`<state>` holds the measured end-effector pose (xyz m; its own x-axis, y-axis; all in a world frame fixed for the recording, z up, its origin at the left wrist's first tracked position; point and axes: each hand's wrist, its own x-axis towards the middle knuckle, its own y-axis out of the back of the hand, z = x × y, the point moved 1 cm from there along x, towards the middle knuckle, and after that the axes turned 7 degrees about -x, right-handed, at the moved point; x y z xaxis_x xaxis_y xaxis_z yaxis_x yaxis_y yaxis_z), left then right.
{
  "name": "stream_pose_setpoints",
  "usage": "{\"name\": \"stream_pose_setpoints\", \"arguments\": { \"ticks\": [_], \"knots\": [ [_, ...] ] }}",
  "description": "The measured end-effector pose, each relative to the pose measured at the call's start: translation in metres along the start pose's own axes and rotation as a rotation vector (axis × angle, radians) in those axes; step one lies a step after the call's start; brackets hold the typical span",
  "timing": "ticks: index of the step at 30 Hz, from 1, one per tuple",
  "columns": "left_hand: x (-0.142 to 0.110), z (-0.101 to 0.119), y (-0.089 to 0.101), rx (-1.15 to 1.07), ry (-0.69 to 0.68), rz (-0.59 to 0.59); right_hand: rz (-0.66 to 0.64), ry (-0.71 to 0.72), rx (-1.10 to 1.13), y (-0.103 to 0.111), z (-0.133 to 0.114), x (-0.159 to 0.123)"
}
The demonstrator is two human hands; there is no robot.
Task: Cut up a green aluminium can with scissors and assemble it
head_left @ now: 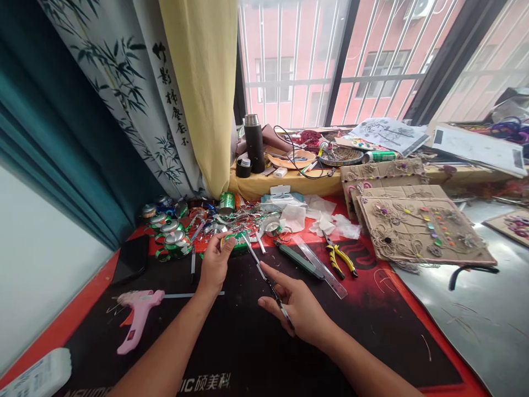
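Head view, fwd & down onto desk. L hand (214, 264) clamped a crumpled green can piece (238, 242) betw thumb & fingers, just above black desk mat (248, 353). R hand (300, 309) closed round slim scissors (268, 284), tips aimed at 11 o'clock, just beside can piece; blades too thin to tell if apart or together. Heap of shiny cut can strips (231, 223) lay at 12 o'clock from L hand, curled can parts (173, 242) at 10 o'clock. Pink glue gun (138, 320) sat at 9 o'clock. Green-handled tool (298, 260), clear ruler (320, 264) & yellow-black pliers (341, 256) lay at 12–1 o'clock from R hand, twine-&-button cardboard panel (421, 231) further out at 2 o'clock. Black thermos (253, 143) stood on yellow-covered sill, far off at 12 o'clock.
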<state>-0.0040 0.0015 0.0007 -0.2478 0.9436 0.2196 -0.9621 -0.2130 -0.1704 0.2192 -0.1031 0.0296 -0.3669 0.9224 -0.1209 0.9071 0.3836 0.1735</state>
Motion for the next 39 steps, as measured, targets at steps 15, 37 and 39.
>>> {"name": "stream_pose_setpoints", "arguments": {
  "ticks": [15, 37, 39],
  "knots": [
    [-0.001, 0.0004, -0.0003, 0.058, -0.019, -0.042, 0.022, 0.016, 0.01, 0.0007, 0.0021, -0.0007],
    [-0.0011, 0.004, 0.0016, 0.091, -0.021, -0.069, 0.006, 0.015, -0.005, 0.002, -0.0014, -0.0005],
    [-0.0009, 0.0041, 0.0015, 0.094, -0.015, -0.076, 0.003, 0.015, -0.009, 0.0024, -0.0015, -0.0006]
  ]
}}
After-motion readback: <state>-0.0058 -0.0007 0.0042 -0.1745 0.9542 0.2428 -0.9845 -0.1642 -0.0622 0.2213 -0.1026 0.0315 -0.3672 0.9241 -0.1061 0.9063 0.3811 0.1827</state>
